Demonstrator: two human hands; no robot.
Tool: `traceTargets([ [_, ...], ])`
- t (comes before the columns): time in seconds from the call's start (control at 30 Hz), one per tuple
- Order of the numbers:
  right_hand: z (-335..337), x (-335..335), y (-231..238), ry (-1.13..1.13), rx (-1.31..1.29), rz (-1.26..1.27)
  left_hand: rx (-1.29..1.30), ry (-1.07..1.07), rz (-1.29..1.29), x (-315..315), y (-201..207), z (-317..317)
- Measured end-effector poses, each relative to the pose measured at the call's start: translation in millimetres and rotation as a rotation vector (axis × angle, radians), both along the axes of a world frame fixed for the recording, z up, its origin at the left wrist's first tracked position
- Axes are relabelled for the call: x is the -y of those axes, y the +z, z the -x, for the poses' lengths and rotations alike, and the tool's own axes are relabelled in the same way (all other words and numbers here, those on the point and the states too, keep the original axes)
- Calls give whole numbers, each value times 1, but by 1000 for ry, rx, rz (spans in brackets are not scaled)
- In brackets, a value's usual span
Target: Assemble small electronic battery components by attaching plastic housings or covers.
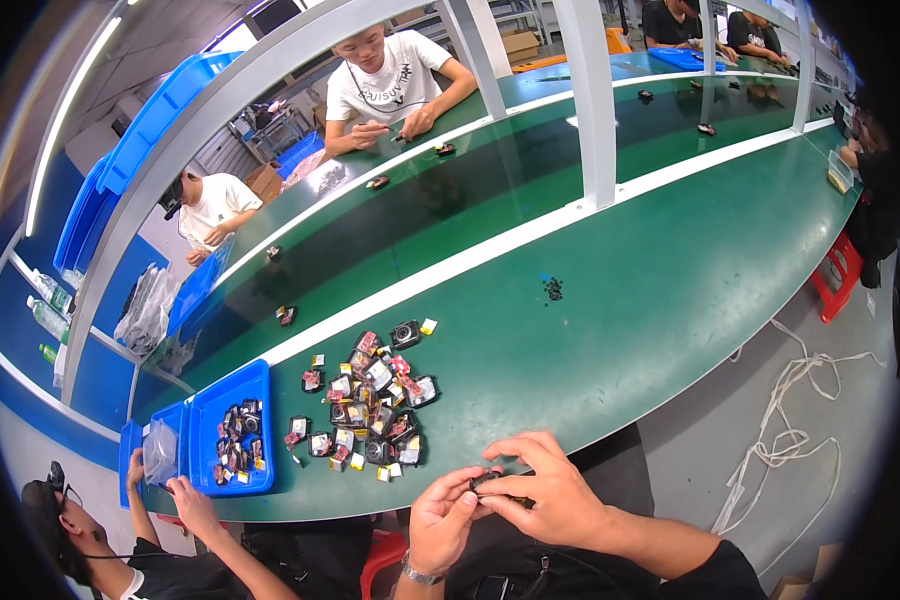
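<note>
Two bare hands at the near edge of a green table (660,310). The left hand (438,530) grasps a small black device (486,480) between thumb and fingers; the right hand (545,490) grips the same device from the other side, its fingers arched over it. The device sits at the table's curved rim; whether it overlies the tabletop cannot be told. Left of the hands, a heap of black-cased devices (370,400) spreads from near this rim toward a white rail (440,275), which bounds the work surface on its far side. Beyond the heap, a blue tray (205,400) stands near the table's left end, beside a co-worker's hand (195,510). To the right, open green surface extends between rim and rail, with a cluster of small black pieces (553,290) well apart from the hands. A grey post (595,110) rises at the rail.
</note>
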State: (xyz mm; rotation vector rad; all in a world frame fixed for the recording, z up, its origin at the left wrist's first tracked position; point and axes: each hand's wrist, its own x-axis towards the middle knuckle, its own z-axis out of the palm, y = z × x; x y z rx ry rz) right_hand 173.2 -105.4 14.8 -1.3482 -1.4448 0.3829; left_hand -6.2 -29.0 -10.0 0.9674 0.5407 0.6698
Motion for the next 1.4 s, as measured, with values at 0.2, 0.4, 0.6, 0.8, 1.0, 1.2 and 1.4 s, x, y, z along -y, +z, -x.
traceTargets([
  [0.2,0,3,4,-20,89,-3,7,13,15,2,-1,1],
  [0.4,4,4,-1,-55,-19,-21,-6,26,-4,4,0,-1],
  [0.6,5,5,-3,-1,-86,43,-57,48,-26,6,0,0],
  [0.8,4,4,-4,45,-86,25,-63,64,-50,6,-4,2],
  [1.0,-2,4,-2,13,-28,-42,33,46,-18,6,-8,-1],
  [1.2,1,6,-6,-3,-74,-43,56,46,17,8,-8,-2],
  [1.4,8,2,-12,-14,-105,-69,50,92,-24,9,-14,-2],
])
